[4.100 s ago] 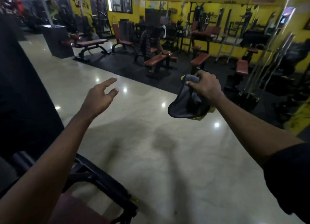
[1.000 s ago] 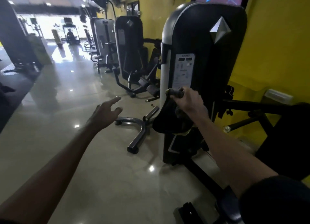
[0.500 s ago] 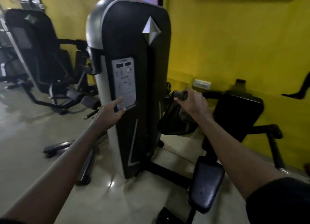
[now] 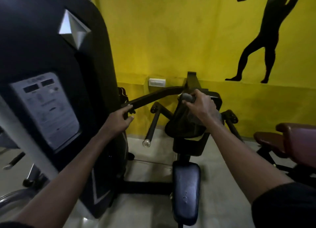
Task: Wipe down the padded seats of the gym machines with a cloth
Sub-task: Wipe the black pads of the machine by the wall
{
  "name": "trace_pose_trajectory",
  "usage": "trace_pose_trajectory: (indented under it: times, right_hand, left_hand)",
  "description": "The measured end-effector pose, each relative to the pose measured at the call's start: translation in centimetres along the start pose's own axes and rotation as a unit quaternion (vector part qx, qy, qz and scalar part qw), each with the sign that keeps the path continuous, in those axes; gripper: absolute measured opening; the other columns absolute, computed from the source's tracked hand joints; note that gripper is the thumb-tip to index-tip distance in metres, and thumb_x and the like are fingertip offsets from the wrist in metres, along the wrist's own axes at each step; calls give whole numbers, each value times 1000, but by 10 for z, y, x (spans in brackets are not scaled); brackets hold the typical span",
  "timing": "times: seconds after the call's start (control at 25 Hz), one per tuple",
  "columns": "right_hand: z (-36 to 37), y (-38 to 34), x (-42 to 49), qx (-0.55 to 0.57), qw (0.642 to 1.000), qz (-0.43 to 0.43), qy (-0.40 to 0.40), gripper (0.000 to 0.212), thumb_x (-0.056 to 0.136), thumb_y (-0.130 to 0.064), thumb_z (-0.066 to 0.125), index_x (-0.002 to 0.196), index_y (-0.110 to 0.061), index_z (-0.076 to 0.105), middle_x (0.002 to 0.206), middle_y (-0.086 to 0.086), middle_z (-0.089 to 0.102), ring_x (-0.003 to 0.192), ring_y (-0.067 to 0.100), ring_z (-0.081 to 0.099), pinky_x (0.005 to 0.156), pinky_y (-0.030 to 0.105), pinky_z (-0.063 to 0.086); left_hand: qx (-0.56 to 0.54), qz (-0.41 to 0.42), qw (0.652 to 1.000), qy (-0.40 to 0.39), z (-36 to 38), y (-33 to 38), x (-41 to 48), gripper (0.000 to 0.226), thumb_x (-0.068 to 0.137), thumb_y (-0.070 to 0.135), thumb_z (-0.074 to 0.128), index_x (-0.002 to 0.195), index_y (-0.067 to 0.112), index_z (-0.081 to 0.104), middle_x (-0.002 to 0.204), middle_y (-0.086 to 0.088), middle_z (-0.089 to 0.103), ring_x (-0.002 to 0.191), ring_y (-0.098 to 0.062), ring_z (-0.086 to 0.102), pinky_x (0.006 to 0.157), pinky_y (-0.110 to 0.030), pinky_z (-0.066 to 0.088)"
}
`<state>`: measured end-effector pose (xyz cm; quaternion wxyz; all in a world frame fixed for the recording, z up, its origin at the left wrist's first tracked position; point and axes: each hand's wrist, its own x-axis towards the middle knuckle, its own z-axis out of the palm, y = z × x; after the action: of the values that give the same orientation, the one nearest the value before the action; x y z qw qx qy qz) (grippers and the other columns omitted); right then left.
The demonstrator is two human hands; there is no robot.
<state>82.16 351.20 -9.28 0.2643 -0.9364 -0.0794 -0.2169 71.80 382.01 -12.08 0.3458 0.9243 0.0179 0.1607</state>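
Note:
My right hand (image 4: 200, 106) grips a dark grey cloth (image 4: 184, 125), which hangs bunched in front of the machine's black chest pad (image 4: 189, 147). Below it lies the machine's dark blue padded seat (image 4: 186, 192), narrow and lengthwise toward me, with nothing on it. My left hand (image 4: 119, 120) reaches forward with loosely spread fingers, beside the curved black arm bar (image 4: 150, 96) of the machine; whether it touches the bar I cannot tell.
The tall black weight-stack housing (image 4: 51, 74) with an instruction label (image 4: 46, 108) fills the left. A yellow wall (image 4: 171, 39) stands close behind. A maroon padded bench (image 4: 290, 139) sits at the right. Black handle bars (image 4: 152, 125) stick out near the chest pad.
The view has swung right and closer to the machine. My left hand has left the label on the housing and reached toward the arm bar. My right hand still carries the cloth.

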Motion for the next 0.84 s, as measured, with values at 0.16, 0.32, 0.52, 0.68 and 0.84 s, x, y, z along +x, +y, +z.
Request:
trace_pose_trajectory:
  times: [0.16,0.32,0.52,0.68,0.84]
  right_hand:
    - [4,63,55,1,999,36,32,43,90,-51,71,111,-17,56,107,10,66,97,36,65,76,53,57]
    - [6,110,99,-38,994,66,73,40,90,-48,71,112,-18,57,110,11,62,99,37,61,77,49,54]
    - [28,154,134,-96,986,82,113,40,89,-40,74,115,-16,57,116,14,56,105,39,57,82,51,52]
    - [73,167,138,-93,984,106,109,36,89,-42,71,115,-20,58,114,10,56,104,37,56,82,50,51]
    - [106,167,143,-89,973,129,170,30,91,-47,66,113,-27,64,114,2,62,102,35,57,82,47,45]
  left_hand:
    - [13,36,998,-43,56,25,69,53,96,31,63,147,29,47,152,6,46,140,-17,42,115,-39,35]
    - [1,75,994,-75,98,47,128,53,97,29,62,148,25,47,153,5,45,141,-15,41,109,-26,35]
    - [-9,110,984,-142,157,66,188,53,99,25,59,149,19,44,156,0,41,142,-18,40,111,-25,31]
    - [20,162,973,-164,197,63,228,57,101,24,55,153,13,37,160,-4,34,148,-18,31,118,-29,28]
    - [42,200,960,-191,223,48,269,57,102,25,52,154,11,34,160,-5,31,149,-18,29,121,-32,25]
